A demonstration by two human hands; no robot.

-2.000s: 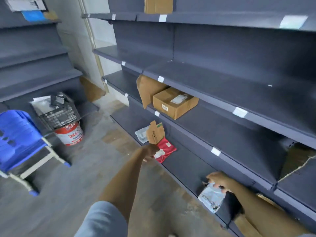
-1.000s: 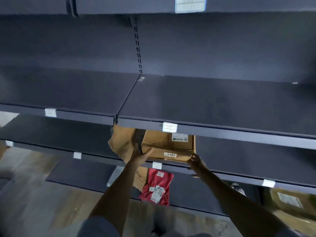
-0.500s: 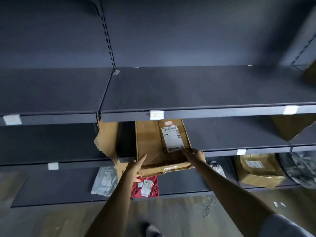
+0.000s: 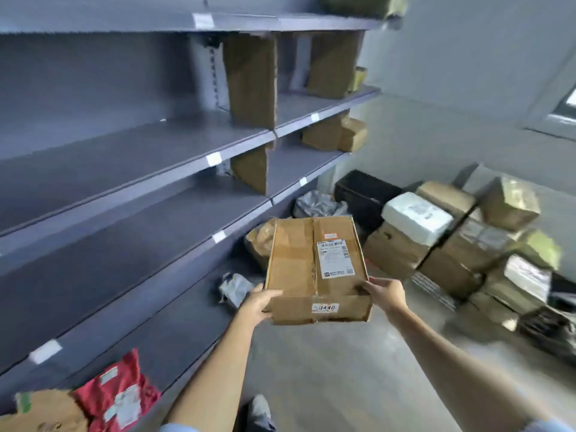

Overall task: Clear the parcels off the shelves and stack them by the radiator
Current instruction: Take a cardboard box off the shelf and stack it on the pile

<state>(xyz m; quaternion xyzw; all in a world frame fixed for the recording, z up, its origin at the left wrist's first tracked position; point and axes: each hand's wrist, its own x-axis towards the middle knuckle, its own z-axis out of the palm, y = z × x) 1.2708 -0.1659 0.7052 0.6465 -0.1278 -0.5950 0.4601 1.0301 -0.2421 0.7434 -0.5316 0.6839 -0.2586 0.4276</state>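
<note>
Fingers of the left hand [image 4: 258, 302] curl under and against the near-left corner of a cardboard box [image 4: 316, 269], thumb lying on the top face; fingers of the right hand [image 4: 385, 294] wrap the near-right corner in the same manner. Both hands grip the box, which is held in the air above the floor [image 4: 343, 369], just right of the shelving. The box lies flat, its long axis running from near to far, with the far end tipped slightly upward. A white shipping label [image 4: 335, 258] sits on the right half of the top face, and a small numbered sticker [image 4: 324, 308] marks the near side wall.

To the left, grey shelves [image 4: 124, 188] run from near to far. The lowest shelf carries a red mailer bag [image 4: 117, 394] and a torn cardboard piece [image 4: 40, 413] at its near end, a small grey pouch [image 4: 235, 288] further along, and a taped brown parcel [image 4: 260, 241] just behind the held box. Upright cardboard dividers [image 4: 251, 79] stand on the upper shelves, with brown parcels [image 4: 350, 134] at the far end.

At the far right, a stack of parcels [image 4: 461, 244] rests on the floor against the wall: brown boxes, one white-wrapped package [image 4: 416, 221], and a black case [image 4: 364, 194].
</note>
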